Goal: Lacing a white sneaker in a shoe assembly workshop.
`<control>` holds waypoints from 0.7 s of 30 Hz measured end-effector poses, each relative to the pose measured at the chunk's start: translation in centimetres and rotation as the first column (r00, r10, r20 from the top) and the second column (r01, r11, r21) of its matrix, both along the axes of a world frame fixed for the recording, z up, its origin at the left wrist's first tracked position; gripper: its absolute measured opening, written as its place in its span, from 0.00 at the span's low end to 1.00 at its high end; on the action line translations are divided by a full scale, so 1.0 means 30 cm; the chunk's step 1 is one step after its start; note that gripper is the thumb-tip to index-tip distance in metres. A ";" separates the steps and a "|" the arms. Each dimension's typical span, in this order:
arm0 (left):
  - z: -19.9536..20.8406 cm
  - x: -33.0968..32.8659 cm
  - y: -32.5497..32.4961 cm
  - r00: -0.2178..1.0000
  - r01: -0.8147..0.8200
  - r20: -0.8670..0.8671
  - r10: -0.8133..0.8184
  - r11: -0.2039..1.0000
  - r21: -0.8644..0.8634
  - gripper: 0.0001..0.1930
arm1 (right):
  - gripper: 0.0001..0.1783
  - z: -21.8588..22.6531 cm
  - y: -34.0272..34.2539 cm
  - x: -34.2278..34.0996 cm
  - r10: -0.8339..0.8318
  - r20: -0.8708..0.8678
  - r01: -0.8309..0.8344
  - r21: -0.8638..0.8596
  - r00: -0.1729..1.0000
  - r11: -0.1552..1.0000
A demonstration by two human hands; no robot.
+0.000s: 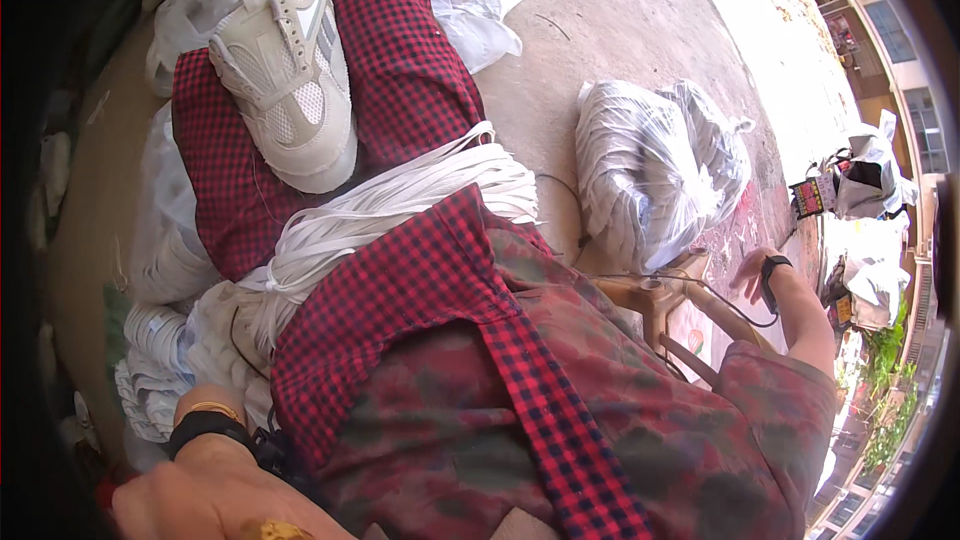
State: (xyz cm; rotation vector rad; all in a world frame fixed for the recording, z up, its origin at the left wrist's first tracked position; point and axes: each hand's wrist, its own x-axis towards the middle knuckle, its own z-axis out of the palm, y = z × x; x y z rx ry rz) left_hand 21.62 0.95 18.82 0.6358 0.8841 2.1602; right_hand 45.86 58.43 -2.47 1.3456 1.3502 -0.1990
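A cream and grey sneaker (290, 90) with bare eyelets lies on my lap, on the red and black checked apron (400, 50). Across my lap, behind a fold of the apron, runs a thick bundle of white shoelaces (400, 190). My left hand (220, 490) is raised close to the camera at the lower left, its fingers cut off by the lower edge. Off to my right, my right hand (748, 275) hangs beside a wooden stool frame (655, 300), fingers loosely extended with nothing seen in them. It is apart from the sneaker and the laces.
A clear plastic bag of white, stacked pieces (650, 170) sits to the right of my knees. More white bundles (160, 340) and plastic bags lie at my left. A dark cable (720, 300) runs from near my right wrist past the stool.
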 end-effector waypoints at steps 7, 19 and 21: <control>-0.019 -0.115 0.130 0.983 -0.067 -0.164 0.080 0.994 0.088 0.08 | 0.12 -0.087 -0.124 -0.494 0.529 -0.799 -0.487 0.355 0.284 0.798; -0.224 -0.223 -0.106 0.813 0.087 -0.581 0.039 0.978 0.188 0.14 | 0.09 0.096 -0.986 -1.068 0.031 -0.784 -0.668 0.548 -0.620 0.503; -0.265 -0.204 -0.201 0.788 -0.298 -0.560 0.255 0.954 0.014 0.17 | 0.09 0.118 -0.994 -1.089 0.042 -0.879 -0.782 0.443 -0.475 0.439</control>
